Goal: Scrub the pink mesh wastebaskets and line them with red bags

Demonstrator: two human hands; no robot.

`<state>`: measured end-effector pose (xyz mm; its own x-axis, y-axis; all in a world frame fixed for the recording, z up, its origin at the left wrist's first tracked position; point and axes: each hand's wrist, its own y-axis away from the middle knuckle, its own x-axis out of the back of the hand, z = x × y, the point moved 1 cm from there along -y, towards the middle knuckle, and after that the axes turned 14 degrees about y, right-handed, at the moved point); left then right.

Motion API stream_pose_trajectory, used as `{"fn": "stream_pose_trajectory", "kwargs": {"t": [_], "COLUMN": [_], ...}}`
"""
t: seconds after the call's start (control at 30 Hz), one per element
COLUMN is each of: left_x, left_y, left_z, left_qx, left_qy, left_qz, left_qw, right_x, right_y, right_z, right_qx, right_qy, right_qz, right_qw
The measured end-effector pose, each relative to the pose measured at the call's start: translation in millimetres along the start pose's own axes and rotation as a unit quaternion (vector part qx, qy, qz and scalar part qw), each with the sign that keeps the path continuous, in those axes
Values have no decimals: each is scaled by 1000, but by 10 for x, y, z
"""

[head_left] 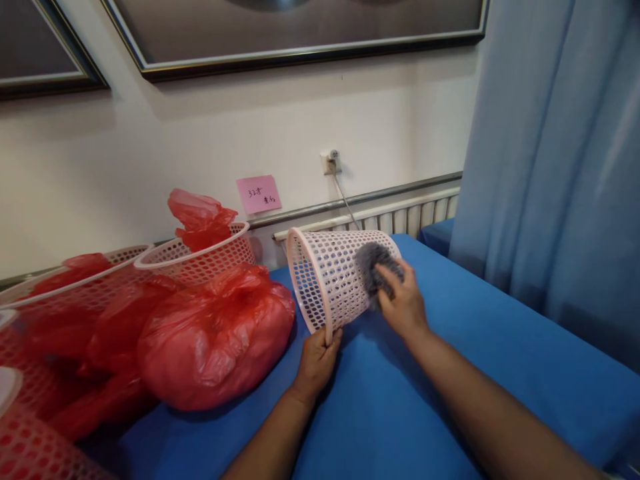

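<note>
A pink perforated plastic basket [330, 277] lies on its side on the blue surface [450, 373], its open mouth facing left toward me. My left hand [316, 363] grips the lower rim of that mouth, fingers closed on it. My right hand [403, 303] presses a grey fluffy cloth [373, 263] against the basket's outer wall near its bottom, fingers closed over the cloth.
Left of the basket sit several pink baskets [200, 257] with red plastic bags [215, 340] in and around them. A wall with a pink note [259, 194], a socket with cable [331, 162] and a radiator [400, 217] stands behind. A blue curtain [555, 153] hangs at right.
</note>
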<state>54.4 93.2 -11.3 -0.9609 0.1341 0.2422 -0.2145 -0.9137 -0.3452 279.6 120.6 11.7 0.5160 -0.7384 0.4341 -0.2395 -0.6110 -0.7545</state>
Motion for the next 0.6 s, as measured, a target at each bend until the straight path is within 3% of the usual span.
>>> {"fn": "stream_pose_trajectory", "kwargs": {"t": [0.07,0.13,0.2,0.3,0.4,0.53,0.6], "left_x": [-11,-15,-20,-52,-95,-103,-97], "left_y": [-16,-38,-60,-74,-52,-13,-2], "left_z": [-23,-44,-39,48,201,339,332], "left_qx": [-8,-20,-41,-63,-40,-2,11], "left_qy": [-9,-40,-101,-170,-87,55,73], "left_qz": [-13,-24,-30,-37,-17,71,96], "left_qw": [1000,999,994,983,995,996,993], "right_x": [-43,-31,27,149,233,197,115], "right_y": [-150,-211,-170,38,240,269,172], "right_z": [305,409,269,-181,-517,-513,-320], "right_qx": [-161,-218,-137,99,231,262,193], "right_qy": [30,45,36,-8,-51,-64,-50], "right_qz": [-14,-29,-24,-11,-14,-23,-20], "right_qw": [986,975,990,995,971,963,980]}}
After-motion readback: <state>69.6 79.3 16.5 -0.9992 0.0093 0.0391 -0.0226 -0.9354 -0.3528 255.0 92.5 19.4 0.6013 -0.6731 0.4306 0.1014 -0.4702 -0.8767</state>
